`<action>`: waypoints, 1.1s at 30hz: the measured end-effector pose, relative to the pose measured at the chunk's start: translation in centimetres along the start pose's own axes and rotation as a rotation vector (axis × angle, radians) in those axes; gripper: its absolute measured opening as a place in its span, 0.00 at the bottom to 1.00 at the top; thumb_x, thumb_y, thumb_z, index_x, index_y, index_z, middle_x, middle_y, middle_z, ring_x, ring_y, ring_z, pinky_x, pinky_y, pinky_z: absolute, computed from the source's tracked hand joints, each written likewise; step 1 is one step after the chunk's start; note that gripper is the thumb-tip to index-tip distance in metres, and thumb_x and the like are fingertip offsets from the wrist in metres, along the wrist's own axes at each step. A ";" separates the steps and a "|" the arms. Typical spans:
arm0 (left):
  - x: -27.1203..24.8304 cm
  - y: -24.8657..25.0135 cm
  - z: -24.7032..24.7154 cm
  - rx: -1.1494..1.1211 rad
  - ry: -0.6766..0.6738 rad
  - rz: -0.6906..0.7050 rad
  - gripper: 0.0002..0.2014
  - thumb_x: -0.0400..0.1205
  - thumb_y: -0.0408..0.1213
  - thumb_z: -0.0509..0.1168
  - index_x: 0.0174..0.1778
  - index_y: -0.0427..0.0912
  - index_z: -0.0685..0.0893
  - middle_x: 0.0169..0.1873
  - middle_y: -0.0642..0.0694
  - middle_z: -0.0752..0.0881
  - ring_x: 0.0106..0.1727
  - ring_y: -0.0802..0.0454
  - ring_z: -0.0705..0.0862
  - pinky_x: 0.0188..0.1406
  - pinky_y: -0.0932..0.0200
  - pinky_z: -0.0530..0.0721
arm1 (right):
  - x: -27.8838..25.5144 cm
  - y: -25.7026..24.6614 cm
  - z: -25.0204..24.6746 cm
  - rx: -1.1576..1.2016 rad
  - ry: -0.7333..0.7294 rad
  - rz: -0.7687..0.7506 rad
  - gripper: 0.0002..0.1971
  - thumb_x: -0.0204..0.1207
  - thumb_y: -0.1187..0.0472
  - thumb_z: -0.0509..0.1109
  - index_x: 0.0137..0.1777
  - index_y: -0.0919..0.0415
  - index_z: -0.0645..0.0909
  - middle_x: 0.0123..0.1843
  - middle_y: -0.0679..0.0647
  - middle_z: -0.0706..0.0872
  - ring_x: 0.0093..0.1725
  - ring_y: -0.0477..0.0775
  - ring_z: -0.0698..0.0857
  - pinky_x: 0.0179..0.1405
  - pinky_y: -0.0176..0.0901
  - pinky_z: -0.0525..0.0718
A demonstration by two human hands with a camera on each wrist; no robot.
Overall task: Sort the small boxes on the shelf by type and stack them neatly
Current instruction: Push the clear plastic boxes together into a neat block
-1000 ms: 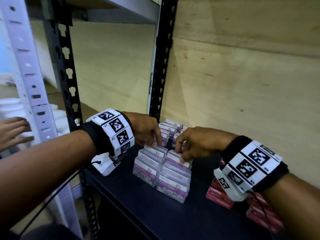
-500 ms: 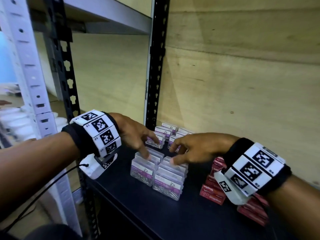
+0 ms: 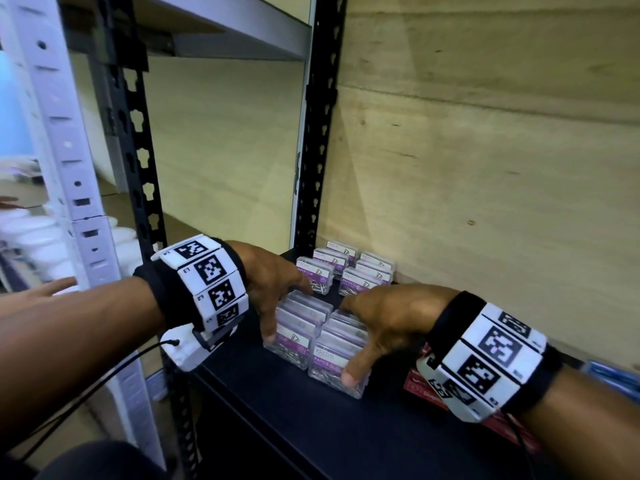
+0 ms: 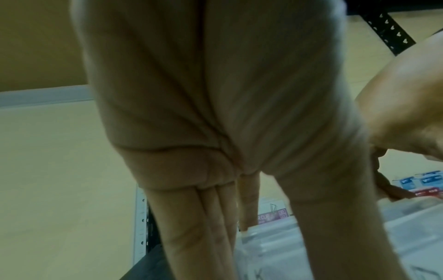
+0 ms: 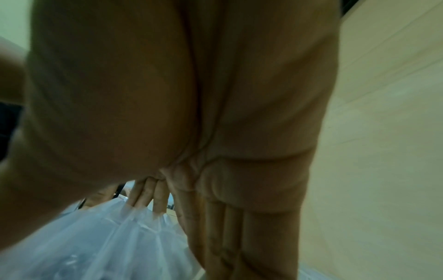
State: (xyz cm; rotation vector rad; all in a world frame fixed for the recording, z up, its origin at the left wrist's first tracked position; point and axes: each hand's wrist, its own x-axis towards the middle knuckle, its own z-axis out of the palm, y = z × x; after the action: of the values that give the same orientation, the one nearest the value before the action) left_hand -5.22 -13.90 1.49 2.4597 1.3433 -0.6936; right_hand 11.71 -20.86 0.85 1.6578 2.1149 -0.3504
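Note:
Two rows of clear paper clip boxes [image 3: 322,344] with purple labels stand side by side near the front of the black shelf [image 3: 311,431]. My left hand [image 3: 289,311] spans the left row, thumb on its front face, fingers behind it. My right hand [image 3: 349,337] pinches the right row the same way, its thumb on the front label. In the left wrist view the fingers [image 4: 191,236] point straight down beside the boxes [image 4: 275,238]. In the right wrist view the clear boxes [image 5: 95,242] lie under the palm. A second group of paper clip boxes [image 3: 346,271] stands at the back.
Red boxes [image 3: 422,389] lie under my right wrist, blue boxes [image 3: 609,372] further right. A plywood wall [image 3: 485,168] closes the back. Black uprights [image 3: 315,133] frame the bay. Another person's hand [image 3: 52,289] reaches toward white containers [image 3: 34,244] at the far left.
Both hands went from fingering the box tops to straddling the two front rows. The thumbs dropped onto the front faces and the fingers reached behind.

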 end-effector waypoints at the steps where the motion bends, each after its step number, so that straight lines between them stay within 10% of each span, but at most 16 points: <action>1: 0.0 0.0 0.0 0.003 0.000 0.002 0.51 0.67 0.39 0.83 0.83 0.54 0.60 0.72 0.48 0.78 0.70 0.49 0.77 0.69 0.49 0.76 | 0.1 0.0 0.1 -0.001 0.011 -0.002 0.50 0.58 0.29 0.78 0.76 0.57 0.70 0.71 0.53 0.81 0.67 0.59 0.81 0.70 0.55 0.79; 8: -0.1 0.1 0.1 0.049 -0.003 0.000 0.51 0.68 0.39 0.82 0.83 0.56 0.60 0.72 0.48 0.78 0.70 0.48 0.78 0.71 0.46 0.75 | -0.1 -0.5 0.5 0.173 -0.018 0.025 0.43 0.62 0.35 0.80 0.70 0.66 0.80 0.44 0.58 0.93 0.29 0.50 0.82 0.26 0.36 0.79; 27: 0.3 -0.2 0.3 0.000 -0.010 -0.020 0.51 0.68 0.34 0.81 0.83 0.58 0.59 0.74 0.48 0.77 0.72 0.48 0.77 0.72 0.46 0.75 | 0.1 -1.4 1.7 0.219 0.102 0.079 0.37 0.63 0.35 0.80 0.64 0.62 0.82 0.44 0.56 0.94 0.33 0.51 0.86 0.42 0.42 0.85; 33: -0.7 -1.1 -1.8 -0.070 -0.074 -0.014 0.55 0.71 0.39 0.80 0.85 0.61 0.50 0.77 0.50 0.73 0.76 0.48 0.73 0.72 0.48 0.74 | -0.5 -0.1 0.6 0.114 0.048 0.034 0.54 0.64 0.18 0.59 0.84 0.54 0.62 0.81 0.53 0.73 0.76 0.58 0.75 0.75 0.55 0.73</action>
State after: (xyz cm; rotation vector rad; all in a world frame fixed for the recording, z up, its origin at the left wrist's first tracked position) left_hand -5.95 -13.02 3.38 2.3490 1.3354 -0.7213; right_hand 11.79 -21.60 0.58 1.7806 2.1340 -0.4317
